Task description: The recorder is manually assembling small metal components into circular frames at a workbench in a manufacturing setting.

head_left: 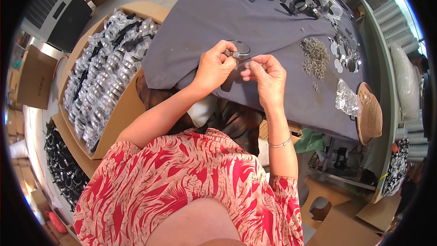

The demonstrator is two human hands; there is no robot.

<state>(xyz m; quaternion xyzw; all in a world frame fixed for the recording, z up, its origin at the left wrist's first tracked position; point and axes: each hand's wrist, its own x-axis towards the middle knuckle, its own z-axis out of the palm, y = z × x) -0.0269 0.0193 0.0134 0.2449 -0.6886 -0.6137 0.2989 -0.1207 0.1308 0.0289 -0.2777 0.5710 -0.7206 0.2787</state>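
Pinching the round black disc part (240, 49) in my left hand (217, 67), I'm holding it just above the grey table cloth (255, 18). My right hand (267, 76) is closing its fingertips on something too small to identify. It's looking light, rigid, smooth; I'm judging the rim the safest hold.

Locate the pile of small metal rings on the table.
In the head view, the pile of small metal rings lies on the grey cloth, right of the right hand, above the clear plastic bag.
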